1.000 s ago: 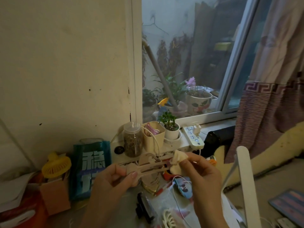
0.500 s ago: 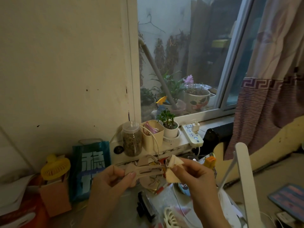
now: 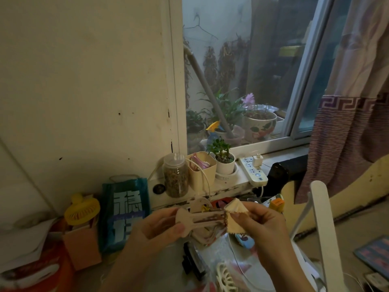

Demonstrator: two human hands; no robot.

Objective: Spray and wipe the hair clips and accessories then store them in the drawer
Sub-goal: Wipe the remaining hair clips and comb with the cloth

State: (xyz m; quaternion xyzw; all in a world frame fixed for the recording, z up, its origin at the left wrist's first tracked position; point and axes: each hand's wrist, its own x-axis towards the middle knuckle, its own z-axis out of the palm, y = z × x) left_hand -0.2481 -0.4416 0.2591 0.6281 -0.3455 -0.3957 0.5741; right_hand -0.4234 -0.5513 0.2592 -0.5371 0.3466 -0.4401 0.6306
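Cloth hiding clip tip, dim, blurred

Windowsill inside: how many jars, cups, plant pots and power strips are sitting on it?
Jar: 1
Cup: 1
Plant pot: 1
Power strip: 1
Total: 4
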